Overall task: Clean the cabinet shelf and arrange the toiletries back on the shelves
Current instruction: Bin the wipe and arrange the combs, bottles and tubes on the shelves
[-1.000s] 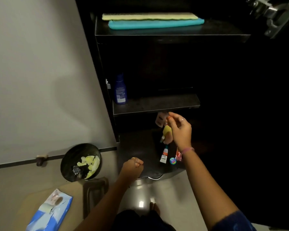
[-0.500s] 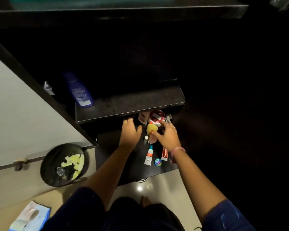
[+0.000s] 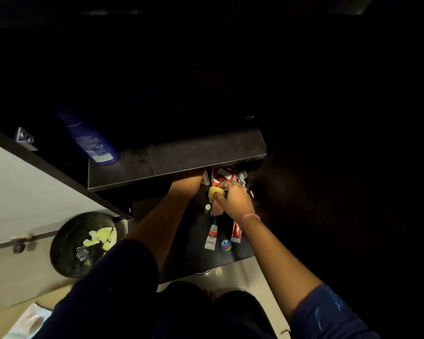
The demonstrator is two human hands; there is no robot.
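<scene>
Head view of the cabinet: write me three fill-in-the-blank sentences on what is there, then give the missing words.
1. The right hand grips a bottle with a ____ cap.
2. The blue bottle stands on the ____ end of the middle shelf.
3. The left hand itself is hidden under the ____ shelf, only its forearm showing.

Missing words: yellow; left; middle

Matt dark shelf (image 3: pixel 181 155); glossy blue plastic bottle (image 3: pixel 91 140); shiny pale floor (image 3: pixel 230 277); glossy red tube (image 3: pixel 236 232).
</scene>
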